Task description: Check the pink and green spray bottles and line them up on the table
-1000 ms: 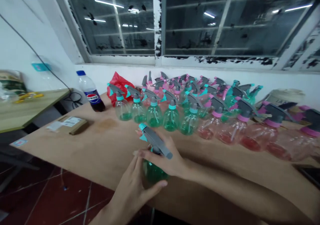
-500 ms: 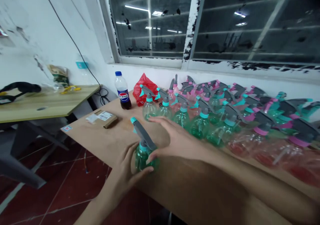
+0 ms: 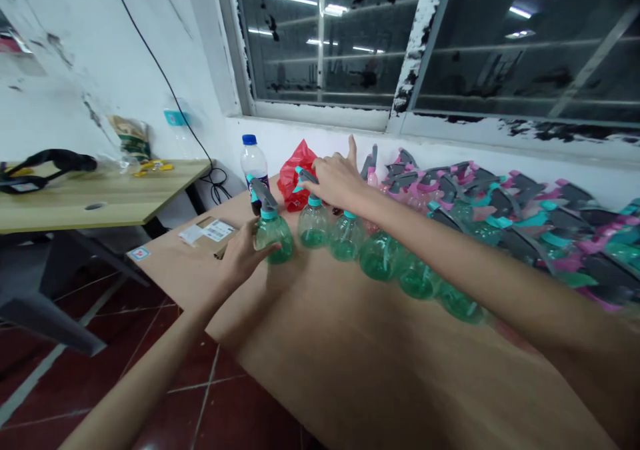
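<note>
My left hand (image 3: 243, 257) is closed around the body of a green spray bottle (image 3: 283, 233) with a turquoise collar and grey trigger head. This bottle stands upright at the left end of a row of similar bottles. My right hand (image 3: 337, 180) reaches over the row, with thumb and fingers at the grey head of the neighbouring green spray bottle (image 3: 313, 229) and one finger raised. That head is partly hidden by the hand. Close beside it stands another green spray bottle (image 3: 346, 240), its top covered by my right hand.
Many pink and green spray bottles (image 3: 520, 243) crowd the table (image 3: 320, 343) along the wall to the right. Behind my left hand are a cola bottle (image 3: 254, 160), a red plastic bag (image 3: 295, 173) and a cardboard packet (image 3: 213, 230). A second table (image 3: 125, 207) stands at left.
My left hand has moved the spray bottle away from me, to the end of the row. My right hand has left that bottle and moved up to the neighbouring bottle's head. The view has shifted slightly.
</note>
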{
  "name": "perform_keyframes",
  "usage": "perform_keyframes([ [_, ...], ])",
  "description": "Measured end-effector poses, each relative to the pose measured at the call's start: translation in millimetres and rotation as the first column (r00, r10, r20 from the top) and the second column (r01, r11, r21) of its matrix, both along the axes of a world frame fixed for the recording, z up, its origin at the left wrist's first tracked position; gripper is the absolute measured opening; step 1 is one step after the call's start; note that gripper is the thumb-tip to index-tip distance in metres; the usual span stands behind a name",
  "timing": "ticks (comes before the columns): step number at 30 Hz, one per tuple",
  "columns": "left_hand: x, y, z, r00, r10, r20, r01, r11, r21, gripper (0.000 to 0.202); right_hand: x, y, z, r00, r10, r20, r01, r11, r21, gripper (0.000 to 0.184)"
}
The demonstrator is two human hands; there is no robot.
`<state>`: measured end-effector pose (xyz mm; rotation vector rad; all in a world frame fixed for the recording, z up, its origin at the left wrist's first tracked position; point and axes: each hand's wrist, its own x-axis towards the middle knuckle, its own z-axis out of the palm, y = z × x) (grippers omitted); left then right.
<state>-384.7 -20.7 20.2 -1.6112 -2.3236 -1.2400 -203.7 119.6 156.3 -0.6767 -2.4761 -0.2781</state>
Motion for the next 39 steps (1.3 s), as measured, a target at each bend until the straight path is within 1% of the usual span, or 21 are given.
perform_keyframes([
  [3, -9.8, 18.4, 8.4, 1.0, 0.006, -0.013, -0.007, 0.999, -0.039, 0.065, -12.1, 17.3, -7.6, 0.999, -0.032, 0.023, 0.032, 0.999, -0.02, 0.048],
  [6, -14.2, 32.0, 13.8, 1.0, 0.006, -0.026, -0.008, 0.999, -0.045, 0.063, -16.4, 30.6, -13.6, 0.999, -0.034, 0.029, 0.036, 0.998, -0.046, 0.047],
  [9, -14.7, 41.6, 15.9, 0.999, -0.006, -0.035, 0.004, 0.999, -0.046, 0.061, -16.7, 36.1, -16.9, 0.999, -0.021, 0.025, 0.023, 0.998, -0.06, 0.043],
  [12, -14.2, 47.4, 16.6, 0.999, -0.025, -0.042, 0.023, 0.999, -0.047, 0.061, -16.1, 34.9, -18.2, 1.0, -0.014, 0.014, 0.015, 0.998, -0.066, 0.041],
  [22, -14.8, 52.9, 14.5, 0.999, -0.015, -0.038, 0.013, 0.999, -0.031, 0.07, -13.5, 23.1, -16.5, 0.999, 0.05, 0.008, -0.05, 0.998, -0.05, 0.041],
  [25, -11.0, 45.3, 14.8, 0.999, 0.019, -0.028, -0.019, 1.0, 0.001, 0.074, -9.2, 15.6, -15.0, 0.997, 0.079, 0.01, -0.079, 0.996, -0.033, 0.042],
  [27, -4.7, 33.5, 15.1, 0.999, 0.044, -0.03, -0.043, 0.998, 0.042, 0.071, -4.3, 8.6, -14.0, 0.995, 0.102, 0.011, -0.102, 0.995, -0.01, 0.046],
  [30, 14.9, 7.6, 15.6, 0.998, 0.058, -0.029, -0.055, 0.992, 0.117, 0.064, 7.8, -5.6, -11.5, 0.99, 0.144, 0.004, -0.144, 0.989, 0.023, 0.048],
  [32, 36.5, -11.5, 16.3, 0.999, 0.04, -0.023, -0.036, 0.987, 0.156, 0.057, 20.9, -17.9, -8.8, 0.985, 0.175, -0.012, -0.174, 0.984, 0.026, 0.045],
  [33, 49.8, -20.7, 16.9, 1.0, -0.002, -0.016, 0.004, 0.987, 0.162, 0.053, 29.3, -24.8, -7.3, 0.982, 0.187, -0.021, -0.187, 0.982, 0.018, 0.043],
  [35, 80.0, -36.5, 18.2, 0.985, -0.162, 0.056, 0.153, 0.978, 0.143, 0.047, 49.9, -39.5, -4.8, 0.976, 0.215, -0.036, -0.215, 0.976, -0.014, 0.039],
  [37, 112.5, -47.9, 19.3, 0.957, -0.278, 0.083, 0.269, 0.957, 0.11, 0.053, 74.8, -54.5, -4.2, 0.97, 0.242, -0.039, -0.244, 0.968, -0.065, 0.035],
  [39, 145.2, -54.2, 19.6, 0.926, -0.361, 0.112, 0.359, 0.932, 0.039, 0.061, 102.7, -68.5, -6.2, 0.973, 0.225, -0.06, -0.231, 0.964, -0.135, 0.034],
])
